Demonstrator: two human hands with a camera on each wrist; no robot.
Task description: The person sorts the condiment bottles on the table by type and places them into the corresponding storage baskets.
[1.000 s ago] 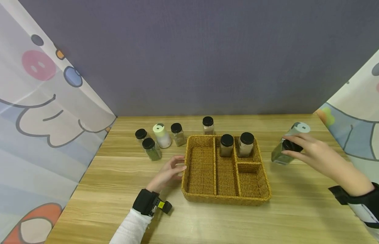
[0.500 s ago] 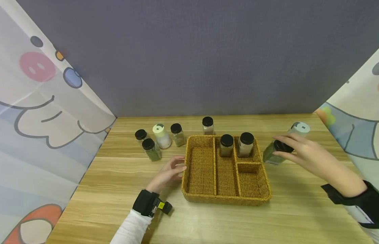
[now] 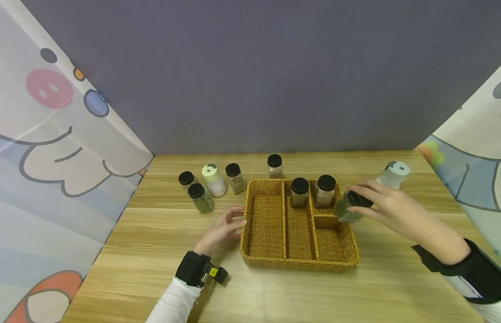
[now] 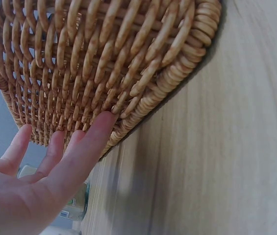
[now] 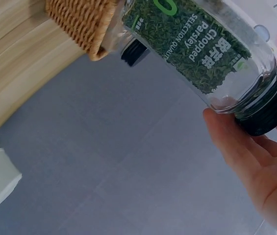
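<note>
Now the right hand (image 3: 389,208) holds the parsley jar (image 3: 347,207) over the basket's (image 3: 298,264) right rim.

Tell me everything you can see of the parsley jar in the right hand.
The parsley jar is clear, looks like glass or plastic, and is nearly full of chopped green flakes. Its printed label reads "Chopped Parsley", and a black screw cap closes it. The right hand holds it by the cap end, fingers curled around the cap. The jar is tilted and off the table, its base over the right rim of the wicker basket, near the small right compartments. Whether it touches the rim is unclear.
</note>
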